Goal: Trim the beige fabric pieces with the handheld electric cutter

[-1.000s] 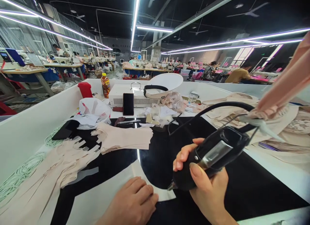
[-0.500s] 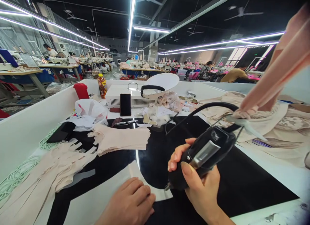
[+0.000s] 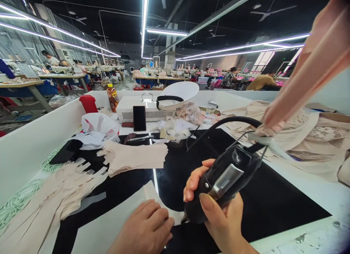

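Observation:
My right hand (image 3: 216, 206) is wrapped round a black corded hand tool (image 3: 221, 181) with a silver metal plate on its side. The tool tilts down to the left, its tip at the right end of a pale cloth piece (image 3: 109, 221). On that cloth rests my left hand (image 3: 149, 225), fingers bent and close together, pressing it against the black work surface (image 3: 259, 203); the thumb is mostly hidden. A twisted pink fabric strip (image 3: 298, 79) is tied at the tool's cord end and runs up to the right.
A stack of beige cloth pieces (image 3: 136, 155) lies ahead, with cut strips (image 3: 62, 195) and green cord (image 3: 20, 197) to the left. Behind stand a phone (image 3: 139, 118), a white vented box (image 3: 128, 110) and a drink bottle (image 3: 112, 97). Lace garments (image 3: 322, 137) are piled right.
My right hand has moved the tool slightly left and down, so its tip is closer to my left hand. The cloth's right end looks shorter, partly covered by the tool.

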### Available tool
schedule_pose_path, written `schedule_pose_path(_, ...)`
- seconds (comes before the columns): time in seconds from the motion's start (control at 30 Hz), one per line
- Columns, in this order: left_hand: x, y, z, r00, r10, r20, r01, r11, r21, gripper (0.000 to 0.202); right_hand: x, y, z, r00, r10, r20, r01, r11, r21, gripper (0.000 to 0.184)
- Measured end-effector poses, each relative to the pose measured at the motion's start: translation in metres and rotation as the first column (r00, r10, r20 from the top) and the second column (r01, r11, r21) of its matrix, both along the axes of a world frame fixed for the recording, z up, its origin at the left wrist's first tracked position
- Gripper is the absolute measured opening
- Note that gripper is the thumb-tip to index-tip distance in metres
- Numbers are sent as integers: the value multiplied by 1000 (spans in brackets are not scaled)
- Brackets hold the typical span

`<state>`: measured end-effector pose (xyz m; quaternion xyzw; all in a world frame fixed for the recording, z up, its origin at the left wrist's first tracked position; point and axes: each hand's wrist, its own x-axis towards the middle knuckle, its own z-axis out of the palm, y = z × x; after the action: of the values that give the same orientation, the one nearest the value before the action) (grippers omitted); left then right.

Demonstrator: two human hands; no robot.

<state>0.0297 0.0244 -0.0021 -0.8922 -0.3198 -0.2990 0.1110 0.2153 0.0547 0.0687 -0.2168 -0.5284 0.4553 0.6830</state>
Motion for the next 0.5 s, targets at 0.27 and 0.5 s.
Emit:
schedule_pose_path(0.27, 0, 0, -1, 1000, 2, 4, -2, 1000, 14, 28, 5, 2, -1, 1000, -13, 22, 13, 1000, -13, 33)
schedule_pose_path(0.5, -1, -1, -1, 1000, 6, -13, -6, 1000, -2, 22, 18, 3, -3, 998, -62, 31, 63, 998, -11, 31)
